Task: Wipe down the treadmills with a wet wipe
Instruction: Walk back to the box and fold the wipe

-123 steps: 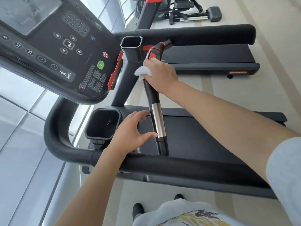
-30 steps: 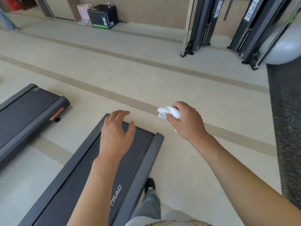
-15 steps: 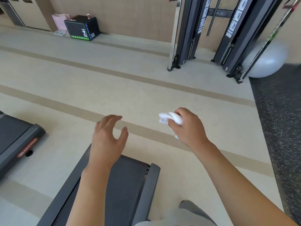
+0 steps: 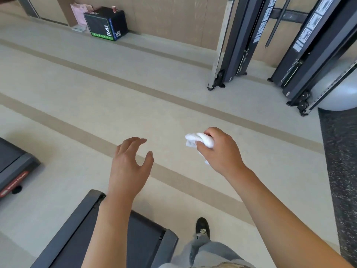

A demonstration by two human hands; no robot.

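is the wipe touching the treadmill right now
No, the right hand holds the wipe in the air, above bare floor.

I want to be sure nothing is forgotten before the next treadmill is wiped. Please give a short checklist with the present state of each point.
1. Wet wipe in hand: ok, right hand holds it bunched.
2. Left hand free: ok, fingers relaxed, holding nothing.
3. Wipe wet enough: cannot tell.
4. A treadmill within reach: not ok, only the rear end of the near treadmill shows below; both hands are over bare floor.
5. Footing: ok, shoe flat on the floor beside the deck.
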